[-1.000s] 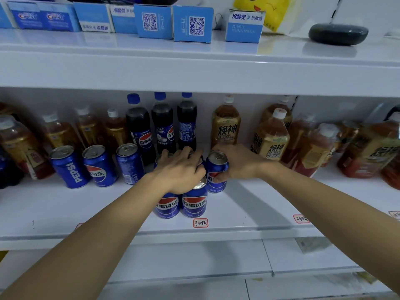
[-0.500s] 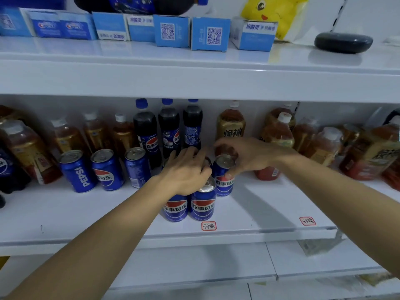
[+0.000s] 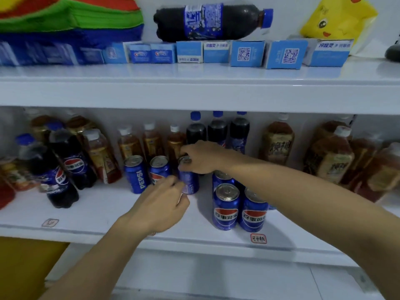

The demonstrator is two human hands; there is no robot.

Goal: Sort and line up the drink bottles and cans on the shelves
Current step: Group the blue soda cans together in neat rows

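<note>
A row of blue Pepsi cans stands on the middle shelf (image 3: 108, 213): one (image 3: 135, 174), a second (image 3: 160, 172) and a third (image 3: 189, 182). My right hand (image 3: 201, 156) grips the third can by its top rim. My left hand (image 3: 162, 204) is lower down, its fingertips pinching that can's lower left side, close to the second can. To the right, two more Pepsi cans (image 3: 226, 206) (image 3: 253, 211) stand at the front with another (image 3: 223, 177) behind them. Three upright cola bottles (image 3: 217, 128) stand at the back.
Amber tea bottles (image 3: 278, 139) line the back and fill the right end. Cola bottles (image 3: 73, 156) lean at the left. On the upper shelf a cola bottle (image 3: 212, 20) lies across blue boxes (image 3: 247, 53), beside a yellow bag (image 3: 337, 18). Bare shelf lies before the can row.
Both hands left the cluster of cans at the front and moved left to the third can in the row. The camera has swung left and up.
</note>
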